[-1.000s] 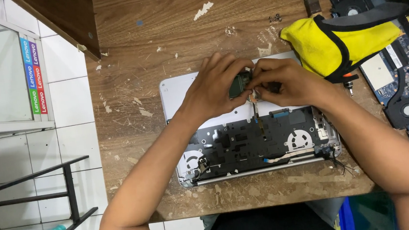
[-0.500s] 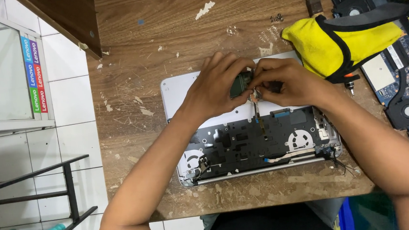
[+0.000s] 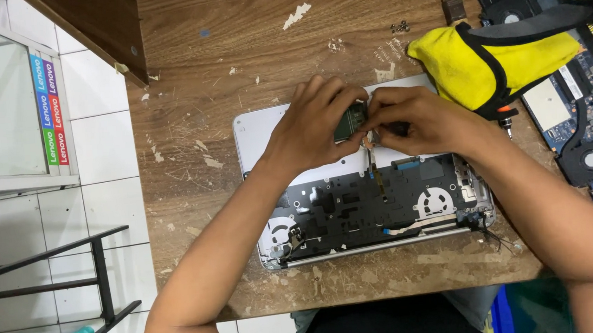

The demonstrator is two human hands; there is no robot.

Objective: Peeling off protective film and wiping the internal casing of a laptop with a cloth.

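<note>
Opened laptop base (image 3: pixel 357 218), silver, laid on worn wooden table (image 3: pixel 246 65); black inner frame exposed. Small green circuit board (image 3: pixel 351 120) pinched over its upper half by left hand (image 3: pixel 307 127) and right hand (image 3: pixel 416 118). Yellow pouch (image 3: pixel 489 63) closed, contents unseen.

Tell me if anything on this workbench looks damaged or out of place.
The wooden tabletop is badly worn, its surface chipped and flaking in pale patches. Thin black wires stick out loose from the lower right corner of the opened laptop shell. Both hands, left hand and right hand, pinch a small green board.
</note>
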